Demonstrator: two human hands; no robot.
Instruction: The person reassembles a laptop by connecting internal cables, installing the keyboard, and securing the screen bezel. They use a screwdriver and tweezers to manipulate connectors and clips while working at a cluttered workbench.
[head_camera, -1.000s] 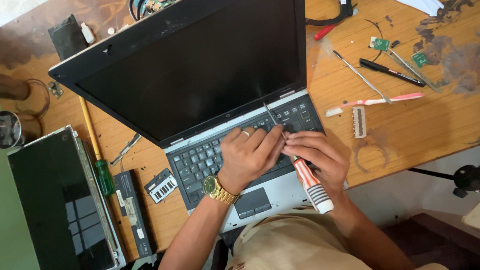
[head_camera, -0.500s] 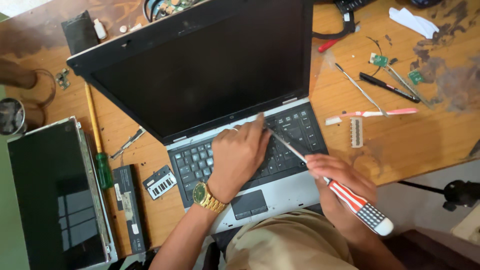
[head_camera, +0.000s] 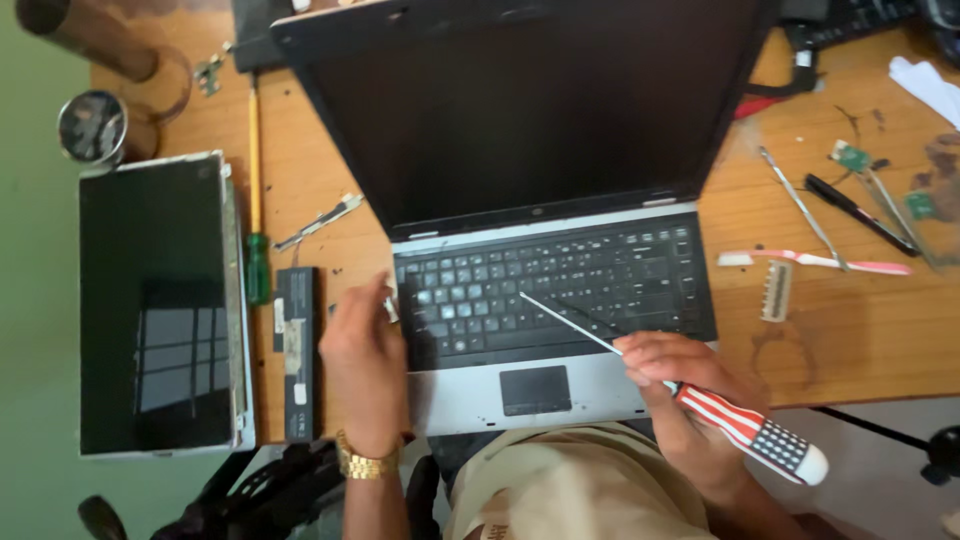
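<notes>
An open laptop (head_camera: 560, 290) with a dark screen and black keyboard sits on a wooden desk (head_camera: 860, 330). My right hand (head_camera: 675, 385) grips a screwdriver (head_camera: 745, 425) with a red-white striped and blue handle; its thin shaft points up-left over the keyboard's middle. My left hand (head_camera: 362, 365), wearing a gold watch, rests at the laptop's left edge beside the keyboard, fingers pinching a small pale piece there.
A loose screen panel (head_camera: 155, 305) lies at the left, with a black battery bar (head_camera: 297, 365) and a green-handled screwdriver (head_camera: 256, 200) between it and the laptop. A toothbrush (head_camera: 815, 262), tweezers, a pen and small circuit bits lie on the right. A metal tin (head_camera: 92, 127) sits top left.
My left hand left the keyboard and moved to the laptop's left edge. My right hand pulled the screwdriver back toward me, its tip still over the keys. The camera view shifted closer.
</notes>
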